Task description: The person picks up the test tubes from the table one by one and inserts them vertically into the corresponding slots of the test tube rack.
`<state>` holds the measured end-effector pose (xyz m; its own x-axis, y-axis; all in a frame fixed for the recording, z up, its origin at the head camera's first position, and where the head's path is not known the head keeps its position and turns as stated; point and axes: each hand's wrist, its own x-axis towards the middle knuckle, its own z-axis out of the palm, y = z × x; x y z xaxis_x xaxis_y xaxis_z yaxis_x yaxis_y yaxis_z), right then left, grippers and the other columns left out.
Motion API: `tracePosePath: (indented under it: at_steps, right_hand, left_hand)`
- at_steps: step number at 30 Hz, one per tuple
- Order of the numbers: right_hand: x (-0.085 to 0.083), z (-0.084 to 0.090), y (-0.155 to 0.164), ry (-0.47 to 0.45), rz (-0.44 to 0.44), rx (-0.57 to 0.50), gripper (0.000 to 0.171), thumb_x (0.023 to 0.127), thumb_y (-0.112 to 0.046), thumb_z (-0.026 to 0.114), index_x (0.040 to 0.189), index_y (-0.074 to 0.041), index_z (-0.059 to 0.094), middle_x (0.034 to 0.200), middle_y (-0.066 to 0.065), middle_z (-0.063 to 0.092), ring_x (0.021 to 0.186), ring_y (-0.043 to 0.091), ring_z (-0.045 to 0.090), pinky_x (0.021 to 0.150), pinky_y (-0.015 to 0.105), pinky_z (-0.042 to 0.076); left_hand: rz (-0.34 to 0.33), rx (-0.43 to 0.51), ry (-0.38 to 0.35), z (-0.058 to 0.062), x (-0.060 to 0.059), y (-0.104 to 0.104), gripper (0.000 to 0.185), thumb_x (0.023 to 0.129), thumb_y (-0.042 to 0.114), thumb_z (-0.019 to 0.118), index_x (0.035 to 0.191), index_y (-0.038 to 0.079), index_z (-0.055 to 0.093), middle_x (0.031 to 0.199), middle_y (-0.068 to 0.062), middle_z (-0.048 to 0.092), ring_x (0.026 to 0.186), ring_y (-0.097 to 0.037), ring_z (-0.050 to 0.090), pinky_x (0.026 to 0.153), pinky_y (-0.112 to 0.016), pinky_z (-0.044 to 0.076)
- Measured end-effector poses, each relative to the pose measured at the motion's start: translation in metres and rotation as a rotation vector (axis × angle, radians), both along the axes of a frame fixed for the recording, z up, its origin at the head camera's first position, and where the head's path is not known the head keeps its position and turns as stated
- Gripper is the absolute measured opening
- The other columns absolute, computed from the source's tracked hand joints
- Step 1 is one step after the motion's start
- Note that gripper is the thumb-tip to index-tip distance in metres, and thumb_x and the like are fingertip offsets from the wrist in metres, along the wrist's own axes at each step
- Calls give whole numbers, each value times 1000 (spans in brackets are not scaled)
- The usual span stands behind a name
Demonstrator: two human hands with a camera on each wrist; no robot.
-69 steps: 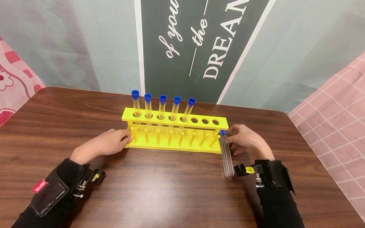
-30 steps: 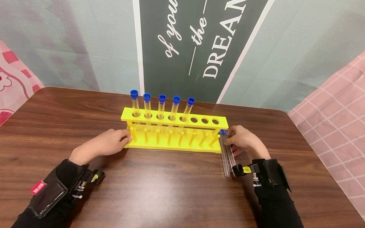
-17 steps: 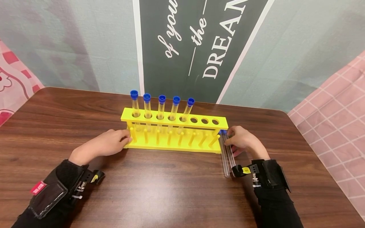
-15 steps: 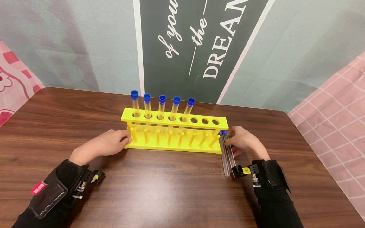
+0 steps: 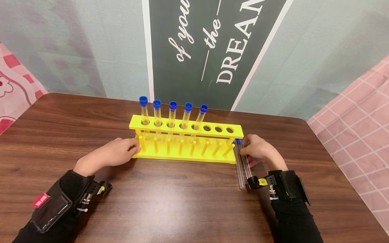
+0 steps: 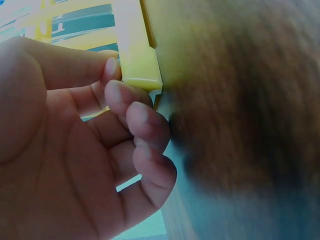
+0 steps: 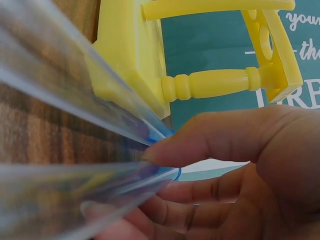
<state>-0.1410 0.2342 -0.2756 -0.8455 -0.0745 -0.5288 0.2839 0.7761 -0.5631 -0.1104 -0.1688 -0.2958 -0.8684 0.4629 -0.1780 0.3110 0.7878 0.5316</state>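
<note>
A yellow test tube rack (image 5: 185, 155) stands on the table, with several blue-capped clear test tubes (image 5: 171, 114) leaning in the holes from its left end past the middle. My left hand (image 5: 117, 152) pinches the left end of the rack's base; in the left wrist view, thumb and fingertips lie around the yellow end piece (image 6: 137, 60). By the rack's right end, my right hand (image 5: 258, 148) pinches a test tube (image 5: 245, 165) near its blue cap, between thumb and fingers. Another test tube (image 5: 240, 172) lies beside it, close against the rack.
The brown wooden table (image 5: 170, 202) stretches out in front of the rack. Behind it hangs a grey-green cloth (image 5: 121, 50) with white lettering. A pink checked cloth (image 5: 358, 135) borders the right side.
My right hand has shifted slightly left and pinched the outer tube, whose lower end has swung away from the other tube. My left hand and the rack have hardly moved.
</note>
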Motion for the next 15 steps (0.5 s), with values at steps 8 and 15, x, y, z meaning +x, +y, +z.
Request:
tracePosePath:
  at_steps: [8, 15]
  right_hand:
    - [1, 0, 1, 6, 3, -3, 43, 83, -1, 54, 117, 11, 31, 75, 16, 51, 51, 20, 55, 51, 36, 51]
    - [0, 0, 2, 28, 26, -1, 44, 83, -3, 54, 117, 12, 30, 80, 18, 49, 51, 19, 55, 51, 36, 51]
  left_hand:
    - [-2, 1, -2, 0, 0, 0, 18, 95, 15, 46, 79, 8, 48, 60, -1, 36, 50, -14, 32, 50, -28, 29]
    - [1, 4, -8, 0, 0, 0, 18, 95, 15, 46, 79, 7, 48, 60, -1, 36, 50, -14, 32, 50, -28, 29]
